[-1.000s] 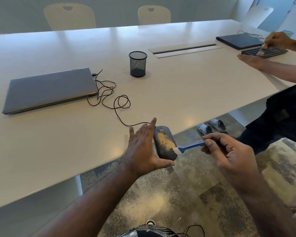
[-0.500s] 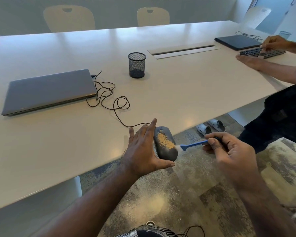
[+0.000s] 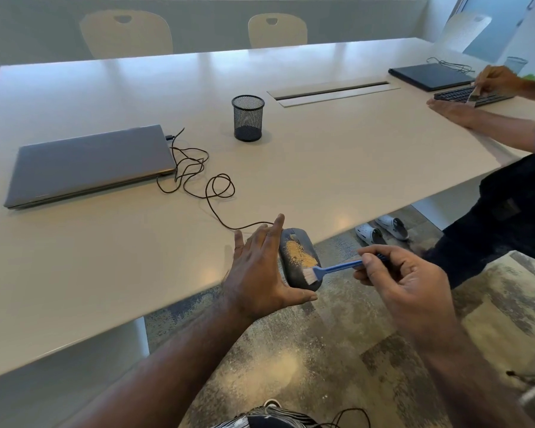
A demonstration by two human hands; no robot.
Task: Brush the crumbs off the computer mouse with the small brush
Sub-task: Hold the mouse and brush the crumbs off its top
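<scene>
A dark grey wired computer mouse (image 3: 294,242) is held out past the near edge of the white table (image 3: 105,267), with tan crumbs (image 3: 300,256) scattered over its back. My left hand (image 3: 260,273) grips the mouse from its left side, thumb under the rear end. My right hand (image 3: 405,285) pinches the blue handle of the small brush (image 3: 331,269). The brush's white bristles rest on the mouse's rear right part, just below the crumbs.
The mouse's black cable (image 3: 198,177) runs in loops to a closed grey laptop (image 3: 87,165) at the left. A black mesh pen cup (image 3: 247,118) stands mid-table. At the right another person brushes a keyboard (image 3: 464,95) beside a dark laptop (image 3: 430,76). Patterned carpet lies below.
The brush has moved left onto the mouse, so its bristles now lie on the rear of the shell instead of beside it. My left hand and the mouse have stayed in place.
</scene>
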